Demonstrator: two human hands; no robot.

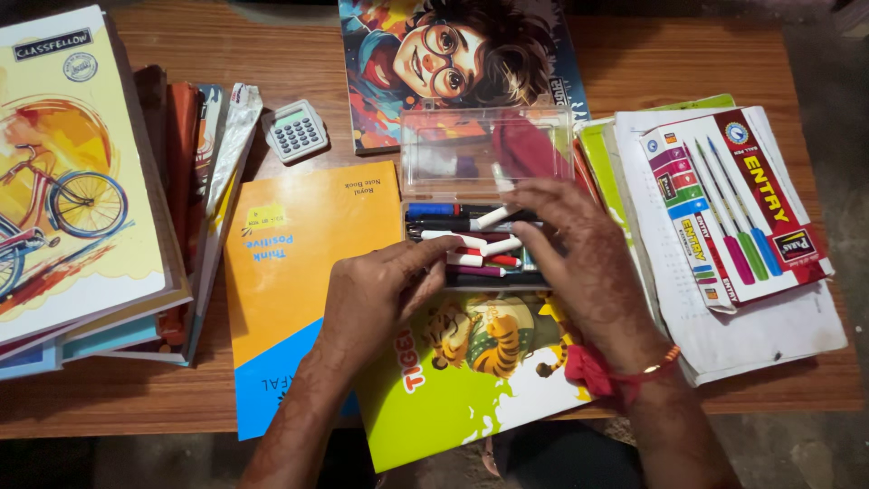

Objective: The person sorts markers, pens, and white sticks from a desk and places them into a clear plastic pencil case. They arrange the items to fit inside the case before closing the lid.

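Arranging pens in a clear case

Resting on a green tiger-print notebook (471,380), the clear pencil case (480,181) stands with its lid raised, holding pens (471,237) laid side by side. The left hand (380,303) touches the pens with extended fingers, grip released. The right hand (579,263) covers the case's right end, fingers curved over it; whether it grasps anything cannot be told. A small calculator (296,130) lies apart on the wooden tabletop (272,45).

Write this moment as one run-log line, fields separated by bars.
left hand on pens in case | right hand over open clear pen case | case lies on tiger notebook | calculator apart
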